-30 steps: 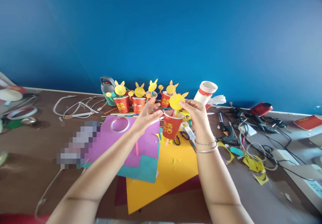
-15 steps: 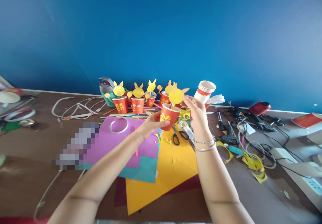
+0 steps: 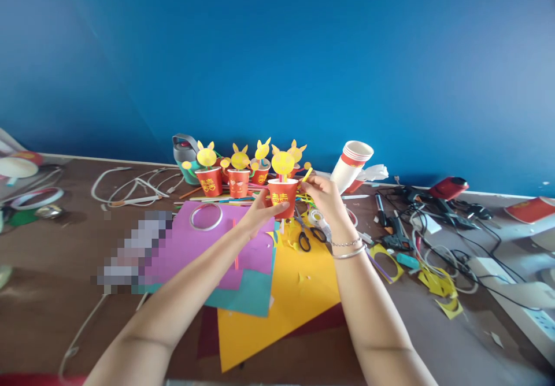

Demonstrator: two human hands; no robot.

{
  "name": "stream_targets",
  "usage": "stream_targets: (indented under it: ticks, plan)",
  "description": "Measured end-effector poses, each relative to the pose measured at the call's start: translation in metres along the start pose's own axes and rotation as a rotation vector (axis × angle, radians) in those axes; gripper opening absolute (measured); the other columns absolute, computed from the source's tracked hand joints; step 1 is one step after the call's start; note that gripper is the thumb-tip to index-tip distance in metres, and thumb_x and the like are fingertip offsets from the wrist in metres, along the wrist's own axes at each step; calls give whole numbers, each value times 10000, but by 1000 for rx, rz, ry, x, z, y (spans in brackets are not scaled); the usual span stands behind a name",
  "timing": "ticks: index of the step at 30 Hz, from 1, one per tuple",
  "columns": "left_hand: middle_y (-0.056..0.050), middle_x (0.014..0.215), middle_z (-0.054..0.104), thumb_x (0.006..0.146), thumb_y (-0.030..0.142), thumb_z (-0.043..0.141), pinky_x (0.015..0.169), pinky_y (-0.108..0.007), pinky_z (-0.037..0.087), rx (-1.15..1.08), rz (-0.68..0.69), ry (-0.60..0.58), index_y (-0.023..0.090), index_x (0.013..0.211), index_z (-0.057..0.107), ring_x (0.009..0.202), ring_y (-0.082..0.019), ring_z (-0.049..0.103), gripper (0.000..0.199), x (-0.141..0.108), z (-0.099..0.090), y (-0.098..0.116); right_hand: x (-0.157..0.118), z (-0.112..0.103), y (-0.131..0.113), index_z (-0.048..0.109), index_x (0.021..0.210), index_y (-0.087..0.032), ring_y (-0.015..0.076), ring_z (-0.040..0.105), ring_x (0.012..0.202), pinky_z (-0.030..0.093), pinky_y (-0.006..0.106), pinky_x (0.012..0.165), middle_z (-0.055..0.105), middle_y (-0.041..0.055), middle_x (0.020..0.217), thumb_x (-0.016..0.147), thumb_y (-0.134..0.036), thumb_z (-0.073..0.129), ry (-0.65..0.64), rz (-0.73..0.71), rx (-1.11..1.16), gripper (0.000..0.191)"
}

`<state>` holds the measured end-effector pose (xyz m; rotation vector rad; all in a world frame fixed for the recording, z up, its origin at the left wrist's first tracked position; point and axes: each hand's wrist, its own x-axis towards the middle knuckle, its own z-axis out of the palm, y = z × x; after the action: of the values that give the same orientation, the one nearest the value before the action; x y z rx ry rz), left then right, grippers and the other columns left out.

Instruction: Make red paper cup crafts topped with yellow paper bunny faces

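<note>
My left hand is closed around a red paper cup with gold lettering, held upright above the table. A yellow paper animal head with pointed ears rises from the cup on a pinkish stem. To the right of the cup, my right hand pinches a short, thin yellow strip; whether it is paper or a piece of straw I cannot make out. Behind them stand several similar red cups with yellow animal heads and small round yellow pieces at their sides.
Purple paper, yellow paper, a tape roll and scissors lie on the brown table. Stacked paper cups lean at the back. Glue guns, cables and a power strip are at right.
My left hand has moved slightly left with the cup, which is now more upright. My right hand has moved down from beside the paper head, and a yellow strip now shows in its fingers.
</note>
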<state>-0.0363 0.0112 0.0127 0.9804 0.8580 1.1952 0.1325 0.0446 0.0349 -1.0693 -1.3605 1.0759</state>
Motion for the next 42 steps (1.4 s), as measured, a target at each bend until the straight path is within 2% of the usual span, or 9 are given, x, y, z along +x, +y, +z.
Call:
stream_targets:
  ticks: [7,14,23,25,29,32,36,39,42]
  plan:
    - [-83,995,715,552,376,862,864,-383,488,107,-61,-15,173,1089,533,927,-240,673,662,5,-7,-5,8,-5,19,583,746,-183,203,653,750,490,288,657,697,53,751,783,-378,585,-17,-120,-276,198]
    - [-93,1074,688,549,383,860,906,-389,463,153,-76,-53,190,1140,510,1045,-259,631,713,6,-10,-9,5,-6,19,580,727,-183,173,603,655,427,250,559,684,41,698,781,-374,567,-5,-110,-401,198]
    - [-109,1088,686,540,366,864,881,-361,482,156,-46,-108,176,1153,549,999,-240,639,716,10,-11,-13,1,-5,14,574,683,-191,182,626,678,425,246,562,689,45,700,750,-312,564,1,-97,-501,139]
    - [-91,1051,700,577,430,830,855,-319,492,105,19,-41,177,1085,601,986,-224,642,613,10,-9,-11,1,-5,14,571,677,-188,174,613,635,414,245,540,676,36,659,757,-314,558,-2,-74,-488,150]
    - [-54,881,708,676,606,680,690,-245,504,14,85,210,168,953,645,814,-174,657,520,13,-10,-11,2,-6,14,595,714,-174,172,607,633,440,258,564,676,38,672,779,-336,559,-42,-44,-398,179]
    - [-19,729,670,680,609,667,616,-235,491,42,100,245,151,849,622,657,-135,622,490,16,-15,-14,1,-6,13,590,726,-173,170,599,667,443,259,595,664,33,702,798,-352,555,-98,-56,-365,197]
    - [-20,677,656,755,490,618,652,-273,508,203,73,181,147,762,585,634,-146,632,345,22,-21,-19,0,-4,10,560,742,-181,161,563,720,422,250,634,619,13,730,835,-383,527,-92,-120,-348,225]
    - [-47,723,677,835,357,500,635,-272,489,507,110,99,151,784,592,682,-173,649,232,22,-25,-18,-1,-4,8,556,787,-183,154,541,763,408,251,678,597,8,782,859,-390,500,-90,-159,-291,226]
    - [-75,803,696,871,256,400,652,-285,468,860,209,21,159,823,594,746,-201,658,222,19,-29,-12,-1,-5,4,512,745,-189,131,482,689,367,243,628,533,-18,726,858,-367,481,-120,-137,-317,214]
